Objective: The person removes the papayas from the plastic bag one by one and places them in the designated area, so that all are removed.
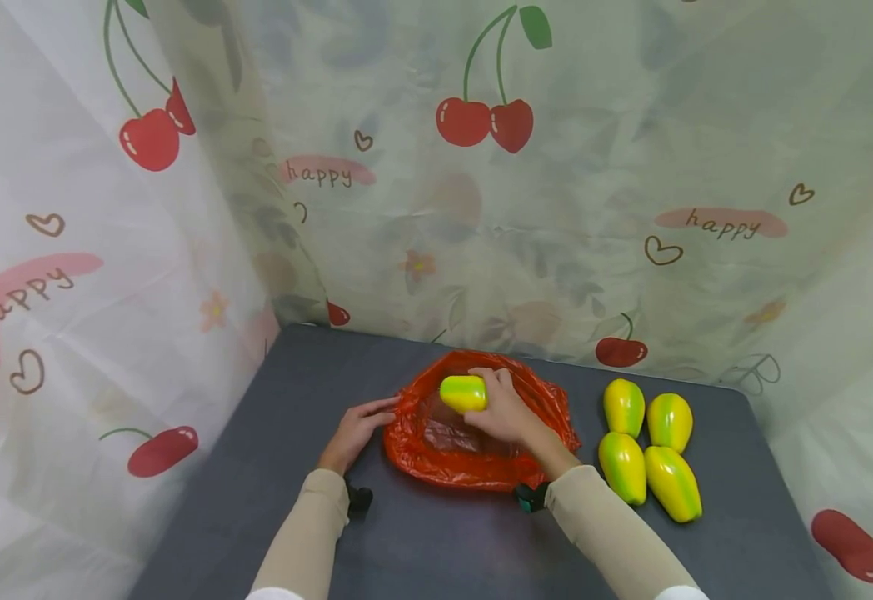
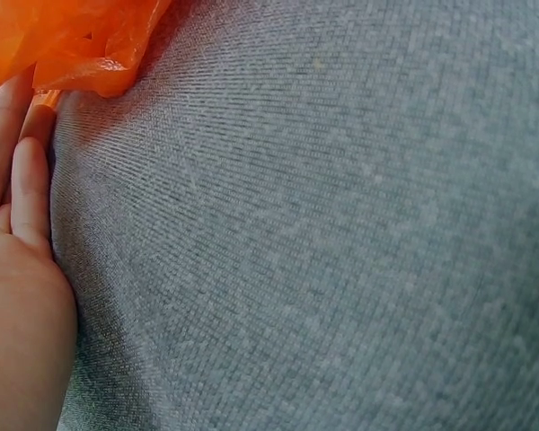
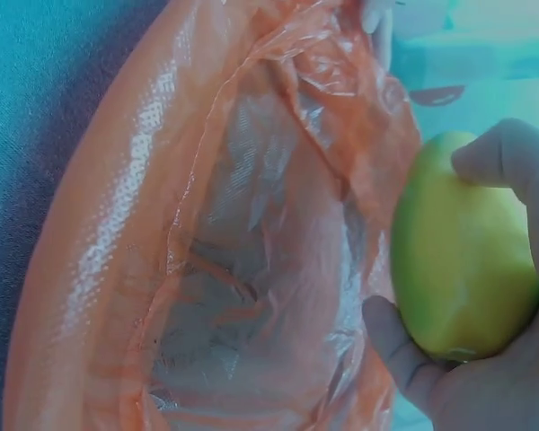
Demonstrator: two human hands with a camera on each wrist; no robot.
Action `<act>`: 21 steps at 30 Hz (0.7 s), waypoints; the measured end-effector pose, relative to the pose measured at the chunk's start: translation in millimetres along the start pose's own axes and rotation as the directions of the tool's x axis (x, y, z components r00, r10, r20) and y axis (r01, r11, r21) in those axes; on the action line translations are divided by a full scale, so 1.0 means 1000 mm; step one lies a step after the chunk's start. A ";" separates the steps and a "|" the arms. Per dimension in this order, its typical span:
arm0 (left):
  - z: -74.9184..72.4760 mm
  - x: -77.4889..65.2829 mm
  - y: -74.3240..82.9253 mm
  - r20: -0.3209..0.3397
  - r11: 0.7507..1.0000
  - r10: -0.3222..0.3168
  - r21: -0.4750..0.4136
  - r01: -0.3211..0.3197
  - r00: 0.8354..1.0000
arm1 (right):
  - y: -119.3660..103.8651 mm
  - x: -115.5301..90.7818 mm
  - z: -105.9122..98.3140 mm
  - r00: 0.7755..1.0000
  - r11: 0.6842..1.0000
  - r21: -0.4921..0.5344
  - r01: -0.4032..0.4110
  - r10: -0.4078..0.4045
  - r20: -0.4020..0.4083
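A red plastic bag point(image 1: 474, 479) lies with its mouth spread wide on the grey table. My right hand point(image 1: 507, 408) grips a yellow-green mango point(image 1: 462, 393) above the bag's opening. In the right wrist view, thumb and fingers wrap the mango point(image 3: 458, 260) beside the bag's inner wall point(image 3: 251, 260). At the bag's left rim is my left hand point(image 1: 354, 433), its straight fingers touching the plastic. The left wrist view shows those fingers point(image 2: 31, 189) reaching to the orange-red film point(image 2: 90, 45), which covers their tips.
Several more mangoes point(image 1: 624, 408) sit grouped on the table point(image 1: 421, 550), right of the bag. Pale curtains point(image 1: 406, 225) with cherry prints stand behind the table and at both sides. Dark wrist devices point(image 1: 359, 500) show beside both sleeves.
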State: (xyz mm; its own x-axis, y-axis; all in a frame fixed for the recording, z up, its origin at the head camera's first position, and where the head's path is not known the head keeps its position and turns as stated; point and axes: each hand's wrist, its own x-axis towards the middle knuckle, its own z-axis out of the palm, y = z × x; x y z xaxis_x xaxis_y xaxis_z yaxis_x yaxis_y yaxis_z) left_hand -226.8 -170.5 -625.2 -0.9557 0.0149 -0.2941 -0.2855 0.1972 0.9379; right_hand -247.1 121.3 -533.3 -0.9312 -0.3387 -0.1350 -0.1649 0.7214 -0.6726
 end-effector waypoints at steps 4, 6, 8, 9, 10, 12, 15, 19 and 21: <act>0.001 0.000 0.000 0.009 1.000 0.006 -0.008 -0.005 1.000 | 0.000 -0.010 -0.006 0.997 0.999 0.004 0.048 -0.048 -0.053; 0.001 -0.001 0.001 0.010 1.000 0.009 -0.008 -0.009 1.000 | 0.000 -0.015 -0.009 0.993 0.997 0.004 0.077 -0.077 -0.087; 0.001 -0.001 0.001 0.010 1.000 0.011 -0.010 -0.011 1.000 | 0.001 -0.019 -0.012 0.988 0.995 0.012 0.101 -0.099 -0.117; 0.001 -0.002 0.002 0.010 1.000 0.014 -0.008 -0.014 1.000 | 0.001 -0.021 -0.013 0.986 0.994 0.018 0.112 -0.109 -0.129; 0.001 -0.001 0.002 0.009 1.000 0.016 -0.007 -0.015 1.000 | 0.001 -0.022 -0.014 0.984 0.993 0.023 0.118 -0.114 -0.138; 0.001 -0.001 0.003 0.008 1.000 0.015 -0.008 -0.015 1.000 | 0.002 -0.026 -0.017 0.981 0.992 0.020 0.123 -0.118 -0.152; 0.001 -0.001 0.003 0.008 1.000 0.015 -0.004 -0.015 1.000 | 0.004 -0.028 -0.019 0.979 0.993 0.004 0.118 -0.116 -0.168; 0.001 -0.001 0.003 0.010 1.000 0.012 -0.007 -0.012 1.000 | 0.005 -0.031 -0.025 0.979 0.995 -0.009 0.098 -0.098 -0.181; 0.001 -0.001 0.003 0.011 1.000 0.012 -0.007 -0.012 1.000 | 0.007 -0.033 -0.028 0.979 0.996 -0.007 0.085 -0.085 -0.187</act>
State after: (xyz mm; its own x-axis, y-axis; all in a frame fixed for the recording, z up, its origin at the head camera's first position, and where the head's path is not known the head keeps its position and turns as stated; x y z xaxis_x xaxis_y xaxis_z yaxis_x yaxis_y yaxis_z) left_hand -227.0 -169.1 -622.4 -0.9582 0.0277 -0.2849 -0.2748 0.1901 0.9425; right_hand -226.8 154.7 -513.2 -0.9582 -0.2795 0.0608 -0.2455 0.6943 -0.6765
